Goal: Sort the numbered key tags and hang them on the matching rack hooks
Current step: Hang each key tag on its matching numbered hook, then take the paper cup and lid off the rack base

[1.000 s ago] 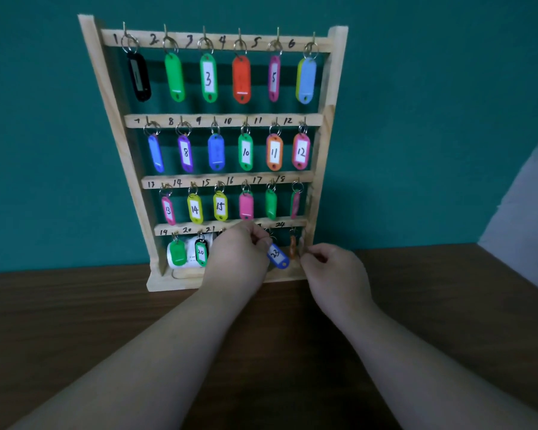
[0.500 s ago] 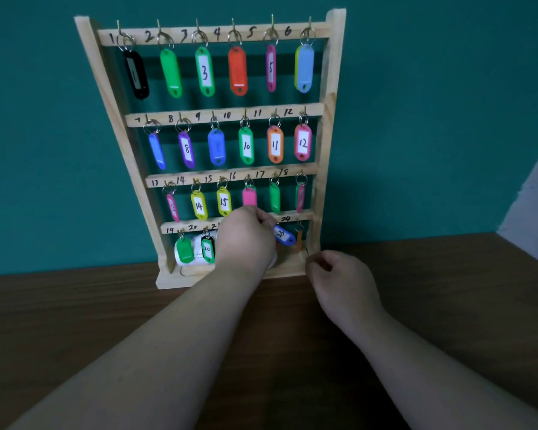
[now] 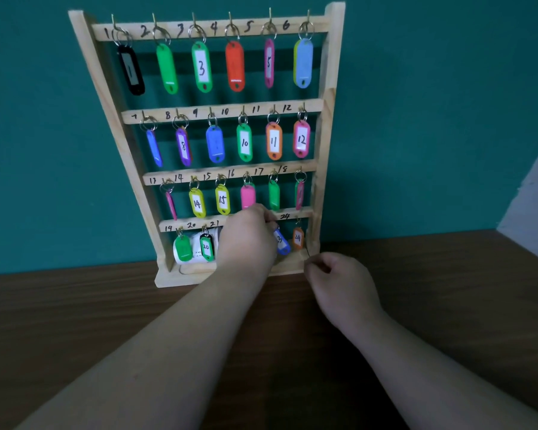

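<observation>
A pale wooden key rack with four numbered rails stands at the centre of the frame on a dark brown wooden table, against a teal wall. The left hand is raised to the bottom rail at lower centre, with its fingers curled up against the wood. A blue oval plastic key tag marked 23 hangs tilted just right of those fingertips, its top meeting them. I cannot tell whether the fingers pinch its ring. An orange oval plastic key tag marked 24 hangs just to its right, apart from the hand. The right hand lies lower right of the rack's foot, thumb tip against forefinger and other fingers curled under. Whether it holds anything is too small to tell
</observation>
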